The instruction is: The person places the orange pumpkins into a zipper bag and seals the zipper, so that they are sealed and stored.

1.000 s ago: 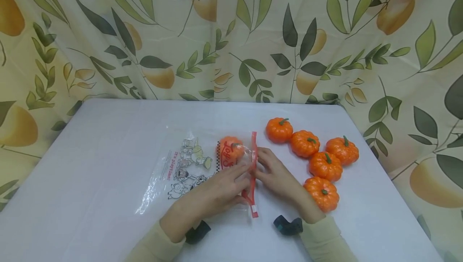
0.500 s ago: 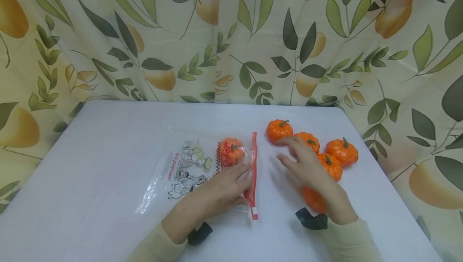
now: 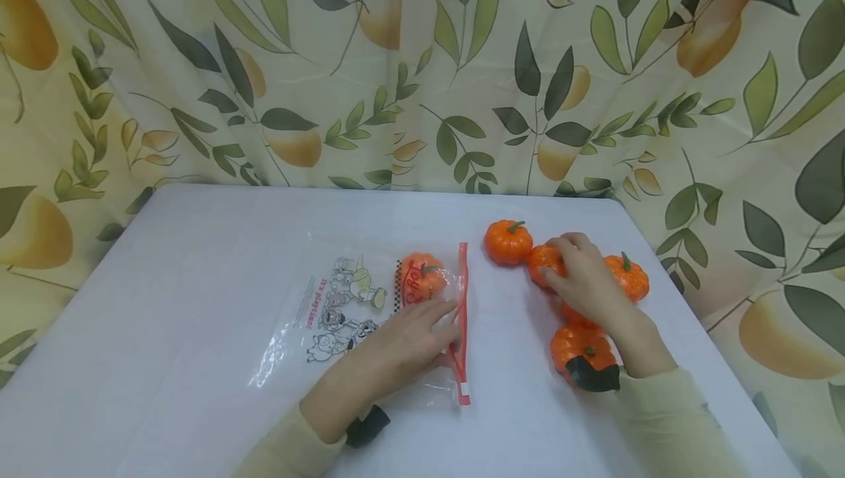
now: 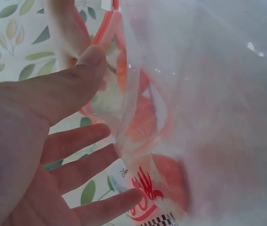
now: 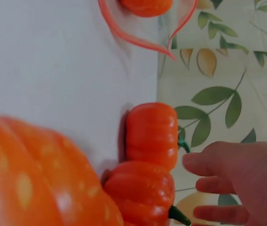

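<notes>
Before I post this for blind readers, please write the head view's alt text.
A person's right hand is at one of five orange pumpkins on a table; the left hand touches a clear zip bag containing another pumpkin.

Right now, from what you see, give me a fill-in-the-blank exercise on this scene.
The clear bag has an edge strip coloured ____.
Its printed line reads "It's ____!"
The hand at its opening is the ____ one.
Outside the bag, ____ pumpkins show in the head view.

Missing words: red; playtime; left; five.
</notes>
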`<state>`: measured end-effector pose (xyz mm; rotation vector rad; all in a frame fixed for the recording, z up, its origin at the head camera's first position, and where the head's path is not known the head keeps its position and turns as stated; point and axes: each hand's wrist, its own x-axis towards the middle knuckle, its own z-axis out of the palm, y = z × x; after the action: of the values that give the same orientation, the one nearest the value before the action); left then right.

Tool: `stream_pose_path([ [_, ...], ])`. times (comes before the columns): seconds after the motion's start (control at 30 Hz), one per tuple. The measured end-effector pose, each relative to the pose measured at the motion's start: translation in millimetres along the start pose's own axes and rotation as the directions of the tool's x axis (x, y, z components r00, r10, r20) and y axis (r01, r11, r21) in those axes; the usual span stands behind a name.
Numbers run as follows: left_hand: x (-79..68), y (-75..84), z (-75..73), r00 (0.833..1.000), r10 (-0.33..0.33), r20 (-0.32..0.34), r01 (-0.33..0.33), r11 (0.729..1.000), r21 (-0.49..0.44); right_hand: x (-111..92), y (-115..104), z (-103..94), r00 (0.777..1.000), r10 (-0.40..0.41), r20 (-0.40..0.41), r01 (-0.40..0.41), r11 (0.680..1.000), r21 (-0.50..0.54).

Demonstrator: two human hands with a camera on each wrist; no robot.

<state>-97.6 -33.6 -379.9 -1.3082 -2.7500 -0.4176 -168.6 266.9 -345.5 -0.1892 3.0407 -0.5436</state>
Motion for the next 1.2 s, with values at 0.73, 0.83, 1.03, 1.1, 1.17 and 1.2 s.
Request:
stream_pose_path([
  [0.73, 2.3, -2.1, 2.8, 0.999, -0.013, -0.032, 0.015, 0.998, 0.059, 15, 19, 4.9, 0.99, 0.081, 0.118, -0.08, 0.997, -0.011],
  [0.83, 2.2, -2.1, 2.4, 0.999, -0.015, -0.028, 0.016, 0.998, 0.062, 15, 19, 4.9, 0.989, 0.088, 0.122, -0.087, 0.996, -0.017],
  [1.03, 1.6, -2.1, 0.6, 0.999, -0.031, -0.015, 0.032, 0.998, 0.06, 15, 17, 2.3, 0.99, 0.077, 0.121, -0.076, 0.997, -0.015],
  [1.1, 1.1, -2.5, 0.3, 0.999, -0.034, -0.013, 0.035, 0.998, 0.054, 14, 16, 1.4, 0.99, 0.072, 0.12, -0.071, 0.997, -0.018],
  [1.17, 0.5, -2.9, 0.2, 0.999, -0.035, -0.009, 0.036, 0.998, 0.048, 14, 14, 1.3, 0.99, 0.068, 0.121, -0.066, 0.998, -0.023],
  [1.2, 0.2, -3.2, 0.3, 0.999, -0.036, -0.008, 0.036, 0.998, 0.044, 14, 14, 1.3, 0.99, 0.066, 0.125, -0.064, 0.998, -0.026],
])
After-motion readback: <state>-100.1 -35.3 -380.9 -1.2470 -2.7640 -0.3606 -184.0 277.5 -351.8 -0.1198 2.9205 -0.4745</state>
